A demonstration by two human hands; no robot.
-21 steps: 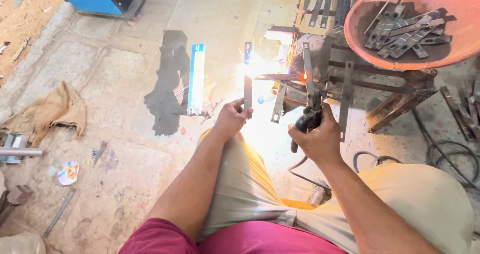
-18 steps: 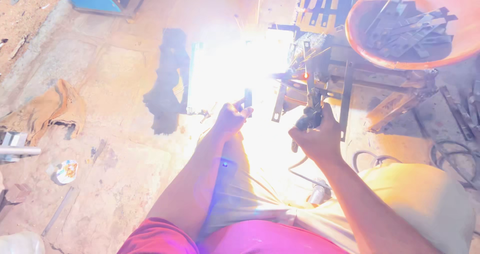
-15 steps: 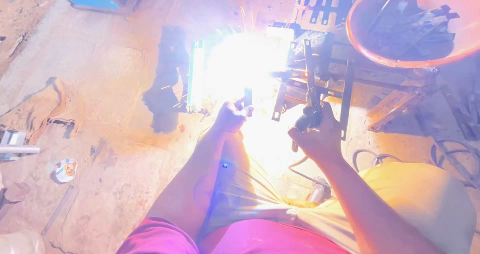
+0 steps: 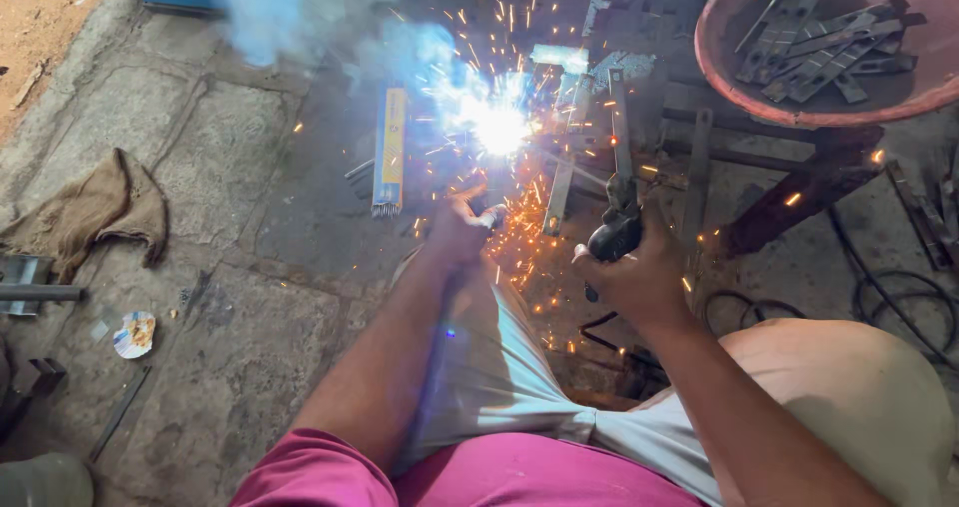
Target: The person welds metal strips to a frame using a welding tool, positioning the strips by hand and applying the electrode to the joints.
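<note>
My right hand [image 4: 639,272] grips the black handle of a welding electrode holder [image 4: 616,229], its rod pointing up toward a bright white arc [image 4: 496,124] that throws orange sparks and blue smoke. My left hand [image 4: 458,225] is closed around a short flat metal strip [image 4: 490,214], holding it just below the arc. The arc sits at the left end of a frame of grey steel bars [image 4: 619,132] lying on the stone floor. My knees in light trousers are below both hands.
A round reddish basin [image 4: 759,97] holding several metal strips stands at the upper right. A box of welding rods [image 4: 389,149] lies left of the arc. A brown sack [image 4: 95,207] and metal scraps lie at the left. Black cables [image 4: 899,297] coil at the right.
The arc flared from a small glow into a white glare and now shows as a tight bright spot with flying sparks and smoke. Both hands stay nearly in place.
</note>
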